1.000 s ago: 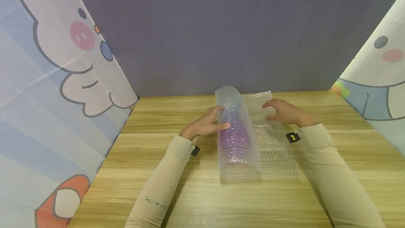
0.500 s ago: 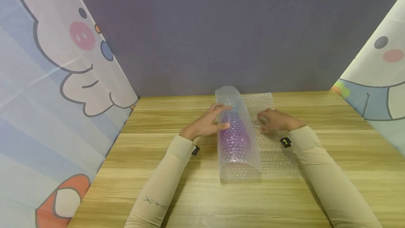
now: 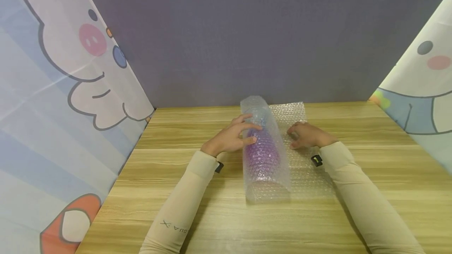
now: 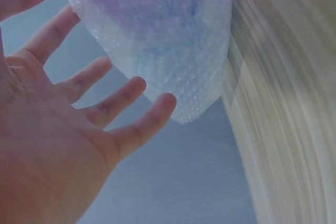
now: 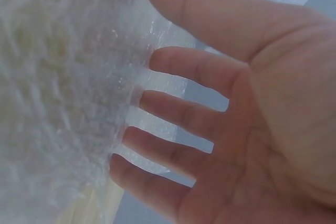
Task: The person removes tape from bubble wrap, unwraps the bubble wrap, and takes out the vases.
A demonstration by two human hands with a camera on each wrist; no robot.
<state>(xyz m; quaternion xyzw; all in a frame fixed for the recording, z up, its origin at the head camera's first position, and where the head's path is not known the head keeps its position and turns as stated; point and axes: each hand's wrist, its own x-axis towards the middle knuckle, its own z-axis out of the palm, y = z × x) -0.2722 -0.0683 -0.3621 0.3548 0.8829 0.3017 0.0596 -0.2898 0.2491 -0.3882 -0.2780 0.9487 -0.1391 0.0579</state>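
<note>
A purple and blue object (image 3: 263, 154) lies inside a roll of clear bubble wrap (image 3: 251, 103). The left hand (image 3: 229, 136) rests spread on the roll's left side, thumb and fingertips on the film; in the left wrist view its fingers (image 4: 157, 114) are parted beside the wrap (image 4: 184, 72). To the right, a flat part of the wrap (image 3: 307, 179) extends over the table. Over this part is the right hand (image 3: 307, 135). Its relaxed fingertips touch the film (image 5: 63, 87) in the right wrist view, with gaps between the fingers (image 5: 184, 108).
The wood-grain table (image 3: 169, 191) ends at a dark grey panel (image 3: 226, 42) behind the roll. Cartoon-printed cloths stand at the left (image 3: 31, 140) and right (image 3: 423, 109). Both forearms reach in from the front.
The right hand has moved left and slightly towards the front, nearer the roll. The left hand's fingers have spread farther over the roll, while its thumb has stayed in place.
</note>
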